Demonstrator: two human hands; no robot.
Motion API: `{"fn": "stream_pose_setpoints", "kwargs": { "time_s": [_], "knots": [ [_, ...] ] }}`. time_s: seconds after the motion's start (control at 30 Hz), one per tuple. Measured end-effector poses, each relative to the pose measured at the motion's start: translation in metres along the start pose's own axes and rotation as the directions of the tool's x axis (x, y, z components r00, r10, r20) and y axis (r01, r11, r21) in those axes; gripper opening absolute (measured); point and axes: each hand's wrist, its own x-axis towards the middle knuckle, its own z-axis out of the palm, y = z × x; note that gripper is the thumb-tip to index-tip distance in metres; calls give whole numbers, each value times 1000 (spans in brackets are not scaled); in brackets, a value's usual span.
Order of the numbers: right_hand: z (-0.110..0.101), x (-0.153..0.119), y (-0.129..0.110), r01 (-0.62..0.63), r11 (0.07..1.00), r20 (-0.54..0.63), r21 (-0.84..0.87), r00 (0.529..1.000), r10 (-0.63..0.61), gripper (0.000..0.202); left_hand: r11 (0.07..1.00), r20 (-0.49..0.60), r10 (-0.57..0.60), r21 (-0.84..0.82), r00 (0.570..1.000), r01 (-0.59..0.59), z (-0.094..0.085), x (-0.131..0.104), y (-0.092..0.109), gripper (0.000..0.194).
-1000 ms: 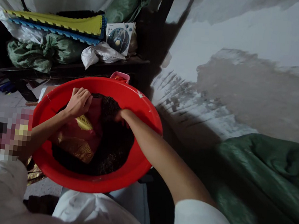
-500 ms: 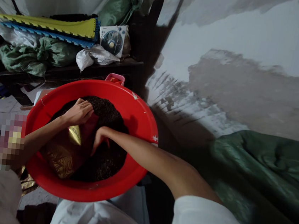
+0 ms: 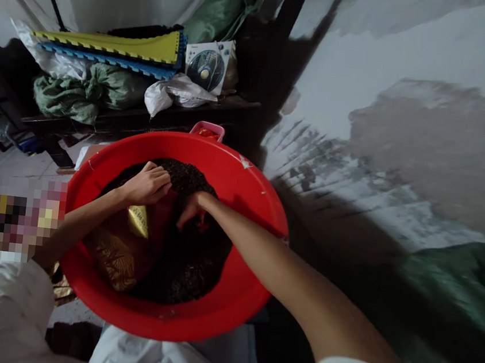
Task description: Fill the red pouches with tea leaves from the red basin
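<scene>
A large red basin (image 3: 261,206) holds dark, loose, crumbly material (image 3: 193,277) that looks like dried leaves. Inside it, on the left, leans a dark red bag (image 3: 156,242) with gold patterning and a gold panel with writing. My left hand (image 3: 149,184) is closed over the bag's upper edge. Further right, my right hand (image 3: 194,208) reaches down into the dark material, thumb side toward the bag. A small reddish patch shows beside its fingers, too dim to identify. Most of those fingers are hidden in shadow.
Behind the basin, a dark bench (image 3: 237,109) carries yellow and blue foam mats (image 3: 122,45), a box fan (image 3: 206,68) and tied sacks (image 3: 105,86). A small pink container (image 3: 208,129) adjoins the far rim. A stained wall (image 3: 404,123) and green sack (image 3: 462,274) are right.
The whole view has shifted, so things sit further right in it. My right hand has moved away from the bag, toward the basin's far side. My left hand keeps its hold on the bag.
</scene>
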Motion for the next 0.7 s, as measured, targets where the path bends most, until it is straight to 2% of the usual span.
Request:
{"fn": "stream_pose_setpoints", "kwargs": {
  "time_s": [0.07, 0.13, 0.23, 0.27, 0.33, 0.4, 0.43, 0.47, 0.53, 0.6, 0.7],
  "knots": [
    [-18, -7, 13, 2, 999, -123, 50, 992, 4, 32, 1000, 8, 6, 3, 1000, -6, 0, 0, 2, 32],
    [-32, -13, 25, 37, 994, -262, 103, 965, -9, 27, 1000, 13, 13, 8, 1000, -13, 0, 0, 3, 32],
    [-42, -18, 33, 168, 956, -478, 240, 878, -34, 29, 1000, 21, 21, 13, 1000, -22, 0, 0, 4, 32],
    [-42, -19, 31, 251, 912, -546, 323, 837, -37, 27, 1000, 23, 22, 13, 999, -22, 0, 0, 4, 33],
    [-37, -20, 22, 454, 768, -658, 452, 751, -58, 23, 1000, 26, 19, 12, 999, -19, 1, -1, 4, 34],
    [-30, -21, 10, 606, 651, -718, 457, 683, -133, 24, 1000, 24, 17, 11, 1000, -17, 2, -1, 3, 35],
    [-26, -22, 4, 649, 622, -722, 439, 666, -186, 27, 1000, 22, 15, 10, 1000, -15, 2, -1, 3, 35],
    [-23, -24, -1, 672, 603, -710, 429, 664, -235, 31, 1000, 20, 13, 9, 1000, -14, 2, -1, 3, 34],
    [-20, -28, -6, 676, 580, -651, 453, 696, -302, 41, 1000, 16, 13, 5, 1000, -13, 1, -1, 3, 34],
    [-20, -32, -7, 662, 567, -601, 490, 728, -330, 48, 1000, 16, 15, 3, 1000, -16, 1, 0, 2, 35],
    [-24, -34, -2, 654, 577, -594, 489, 735, -328, 53, 1000, 14, 20, 14, 1000, -21, 2, 0, 2, 37]
  ]
}}
